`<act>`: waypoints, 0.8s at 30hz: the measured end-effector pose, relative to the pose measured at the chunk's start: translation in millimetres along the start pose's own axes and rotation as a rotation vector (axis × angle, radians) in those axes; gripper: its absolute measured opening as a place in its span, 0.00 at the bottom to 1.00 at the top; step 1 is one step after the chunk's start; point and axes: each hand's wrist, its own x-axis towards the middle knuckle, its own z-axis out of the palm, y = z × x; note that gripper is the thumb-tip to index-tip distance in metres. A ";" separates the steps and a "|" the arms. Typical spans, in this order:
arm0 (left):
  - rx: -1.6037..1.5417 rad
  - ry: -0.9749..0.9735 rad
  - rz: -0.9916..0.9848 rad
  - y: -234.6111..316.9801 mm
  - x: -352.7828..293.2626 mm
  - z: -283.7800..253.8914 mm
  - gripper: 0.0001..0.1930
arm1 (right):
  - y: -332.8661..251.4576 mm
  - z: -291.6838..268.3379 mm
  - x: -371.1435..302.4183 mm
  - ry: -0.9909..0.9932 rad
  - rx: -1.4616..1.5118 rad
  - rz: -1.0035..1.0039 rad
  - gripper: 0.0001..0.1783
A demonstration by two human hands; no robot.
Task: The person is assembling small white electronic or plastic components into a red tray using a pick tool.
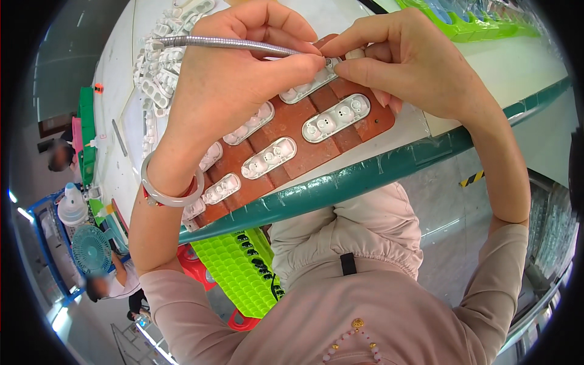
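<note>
Left hand [243, 70] and right hand [413, 67] meet fingertip to fingertip, close together, over the far edge of one board [289, 129]; whether either set of fingertips grips anything cannot be told. Directly beneath lies one white case [301, 91], oblong, round-ended, partly covered by the fingers. Seven such cases are visible on the smooth, reddish-brown, grooved board, each with rounded inner recesses. One ribbed metal tube [234, 43] crosses the left hand. White parts [158, 76], too jumbled to count, are heaped on the green-edged table [359, 174].
</note>
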 end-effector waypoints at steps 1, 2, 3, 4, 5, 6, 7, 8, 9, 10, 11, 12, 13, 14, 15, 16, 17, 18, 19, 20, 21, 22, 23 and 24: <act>0.001 -0.007 0.027 -2.5 -1.1 -2.2 0.10 | -12.8 -5.5 5.0 -0.114 -0.052 0.115 0.13; -0.002 -0.010 0.027 -1.8 -0.7 -1.3 0.10 | -20.9 -9.6 6.3 -0.217 -0.110 0.235 0.15; 0.004 -0.014 0.031 -0.1 -0.2 -0.5 0.10 | -21.9 -9.2 6.2 -0.215 -0.110 0.237 0.15; 0.011 -0.016 0.031 0.7 0.1 -0.3 0.10 | -21.7 -8.2 6.7 -0.194 -0.083 0.229 0.13; 0.010 -0.017 0.027 0.8 0.6 -0.9 0.10 | -21.7 -7.2 7.4 -0.172 -0.056 0.221 0.12; 0.034 -0.041 0.050 0.6 1.5 -2.2 0.09 | -21.8 -6.7 8.8 -0.174 -0.054 0.223 0.12; 0.059 -0.066 0.074 1.1 2.3 -3.2 0.09 | -22.4 -6.7 10.7 -0.168 -0.026 0.281 0.12; 0.058 -0.067 0.071 2.4 2.8 -3.7 0.09 | -23.2 -6.7 12.5 -0.162 0.001 0.339 0.12; 0.092 -0.074 0.078 3.9 3.4 -4.2 0.08 | -24.6 -6.2 14.1 -0.163 0.002 0.341 0.12; 0.126 -0.082 0.086 4.7 4.3 -4.5 0.08 | -26.1 -5.9 15.7 -0.174 -0.019 0.364 0.12; 0.125 -0.083 0.084 5.0 5.1 -4.8 0.08 | -27.1 -6.3 17.0 -0.184 -0.041 0.387 0.12; 0.141 -0.097 0.089 4.9 5.8 -5.0 0.08 | -27.7 -7.5 18.2 -0.185 -0.040 0.389 0.12; 0.159 -0.110 0.094 5.5 5.8 -5.5 0.08 | -29.1 -8.8 19.5 -0.185 -0.019 0.428 0.12; 0.159 -0.109 0.092 5.9 5.7 -5.4 0.08 | -29.9 -9.7 20.8 -0.186 0.002 0.467 0.12; 0.157 -0.101 0.099 6.1 5.6 -5.0 0.08 | -30.1 -10.2 22.2 -0.189 0.002 0.467 0.12; 0.154 -0.094 0.107 6.2 6.0 -4.7 0.08 | -29.8 -11.0 23.7 -0.187 0.019 0.480 0.12; 0.153 -0.094 0.105 6.4 6.1 -5.0 0.08 | -29.6 -11.7 25.3 -0.186 0.035 0.493 0.12; 0.179 -0.094 0.109 6.5 6.3 -5.4 0.08 | -30.1 -11.8 27.3 -0.188 0.035 0.494 0.12; 0.205 -0.097 0.116 6.6 7.1 -4.8 0.08 | -31.3 -12.2 28.9 -0.183 0.041 0.531 0.12; 0.202 -0.100 0.117 5.7 8.3 -4.2 0.08 | -32.2 -12.7 30.5 -0.177 0.045 0.569 0.11; 0.197 -0.107 0.126 4.1 10.0 -3.6 0.08 | -32.4 -13.9 32.4 -0.174 0.045 0.573 0.11; 0.196 -0.110 0.133 3.0 10.5 -4.6 0.08 | -33.1 -13.9 35.3 -0.187 0.035 0.590 0.11; 0.197 -0.110 0.133 2.3 11.1 -5.9 0.08 | -34.3 -13.8 37.0 -0.200 0.026 0.608 0.10; 0.152 -0.117 0.121 1.4 12.1 -7.2 0.09 | -36.6 -13.6 37.6 -0.199 0.025 0.608 0.10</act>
